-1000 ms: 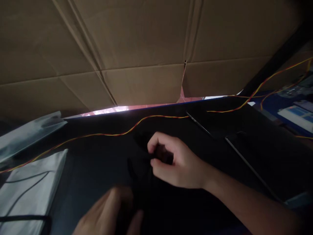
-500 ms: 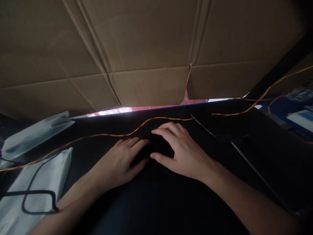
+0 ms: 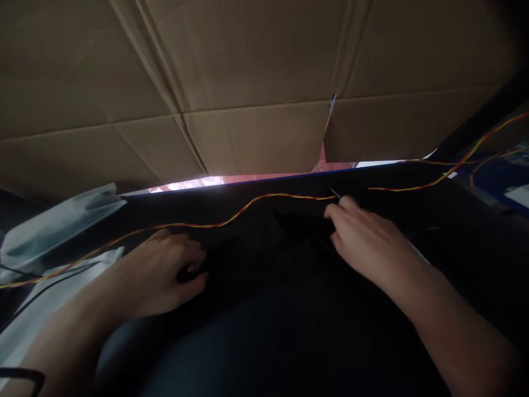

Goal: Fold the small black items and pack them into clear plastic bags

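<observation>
A black cloth [image 3: 268, 264] lies spread over the dark table in front of me, very hard to make out in the dim light. My left hand [image 3: 165, 273] rests on its left part with fingers curled, pinching a fold of it. My right hand [image 3: 363, 240] is on its upper right part, fingers bent down onto the fabric near a thin dark strip [image 3: 335, 194]. A twisted red and yellow wire [image 3: 231, 218] runs across the table just beyond both hands.
A big brown cardboard box [image 3: 256, 82] hangs over the far side of the table. Clear plastic bags [image 3: 61, 220] lie at the left, one with a black cord. More red and yellow wire [image 3: 463, 162] and blue items sit at the far right.
Both hands have moved apart over the black cloth, the left hand to the left and the right hand to the right and farther away. The view has tilted slightly.
</observation>
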`<state>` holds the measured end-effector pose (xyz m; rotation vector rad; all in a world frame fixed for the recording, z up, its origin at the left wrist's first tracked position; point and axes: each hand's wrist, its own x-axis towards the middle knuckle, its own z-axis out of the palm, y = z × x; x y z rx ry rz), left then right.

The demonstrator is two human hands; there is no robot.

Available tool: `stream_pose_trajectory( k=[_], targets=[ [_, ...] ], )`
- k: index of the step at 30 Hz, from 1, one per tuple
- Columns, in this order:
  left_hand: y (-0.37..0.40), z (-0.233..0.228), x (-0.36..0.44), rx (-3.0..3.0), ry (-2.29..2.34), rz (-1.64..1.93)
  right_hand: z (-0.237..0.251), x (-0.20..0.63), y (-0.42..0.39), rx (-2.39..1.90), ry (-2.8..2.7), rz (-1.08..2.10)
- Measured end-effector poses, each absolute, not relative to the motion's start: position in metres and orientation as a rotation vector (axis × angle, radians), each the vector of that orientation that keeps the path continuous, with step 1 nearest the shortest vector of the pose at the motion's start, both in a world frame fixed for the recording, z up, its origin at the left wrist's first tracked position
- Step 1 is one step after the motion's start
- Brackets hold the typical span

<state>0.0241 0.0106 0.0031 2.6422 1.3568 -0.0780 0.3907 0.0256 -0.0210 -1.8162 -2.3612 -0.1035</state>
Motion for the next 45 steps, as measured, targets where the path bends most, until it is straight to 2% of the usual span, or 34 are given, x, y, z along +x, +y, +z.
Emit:
stream_pose_trajectory(
  k=[2,4,8,11,26,31,38,42,45],
  targets=[
    [0.007,0.007,0.025,2.571,1.345,-0.049,-0.017,0.388,0.026,-1.670,-2.277,-0.258],
    [0.004,0.013,0.030,2.496,1.291,0.024,-0.011,0.378,0.023,-1.417,-2.231,-0.227],
    [0.003,0.015,0.043,2.399,1.202,0.093,-0.006,0.354,0.014,-1.108,-2.495,0.281],
    [0.005,0.008,0.046,2.401,1.216,0.074,-0.007,0.353,0.011,-1.153,-2.633,0.531],
    [-0.020,0.016,0.035,2.202,1.430,-0.231,0.018,0.372,0.006,-1.479,-2.644,1.305],
    [-0.023,0.013,0.027,2.436,1.375,-0.117,0.026,0.376,-0.001,-1.651,-2.641,1.290],
    [-0.006,0.014,0.037,2.955,1.239,0.246,0.011,0.370,0.006,-1.373,-2.494,1.120],
    [-0.003,0.011,0.039,3.231,1.437,0.648,0.000,0.367,0.008,-1.397,-2.080,1.123],
    [-0.006,0.013,0.044,3.137,1.080,0.708,-0.005,0.359,0.008,-1.261,-1.956,0.901]
  ],
)
